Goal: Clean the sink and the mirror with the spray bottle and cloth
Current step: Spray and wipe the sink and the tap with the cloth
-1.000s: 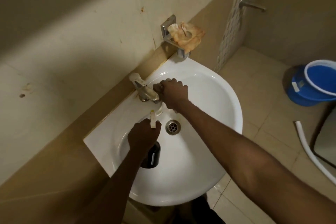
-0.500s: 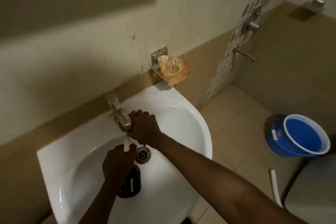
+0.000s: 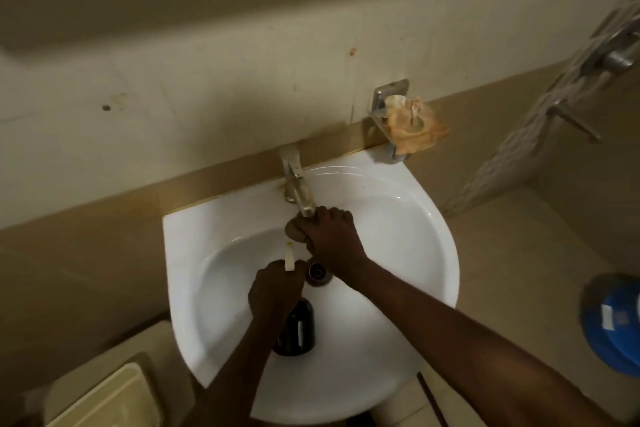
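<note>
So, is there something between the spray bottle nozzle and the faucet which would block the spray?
Partly. The right hand is wrapped around the faucet tip, in front of the spray bottle nozzle held by the left hand. Nothing else intervenes.

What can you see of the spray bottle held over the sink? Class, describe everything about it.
The spray bottle has a dark, glossy body with a label too dim to read, and a pale nozzle tipped with yellow pointing toward the tap. The left hand grips its neck and hides the trigger. It hangs tilted above the white sink basin beside the drain; whether it touches the basin cannot be told.
</note>
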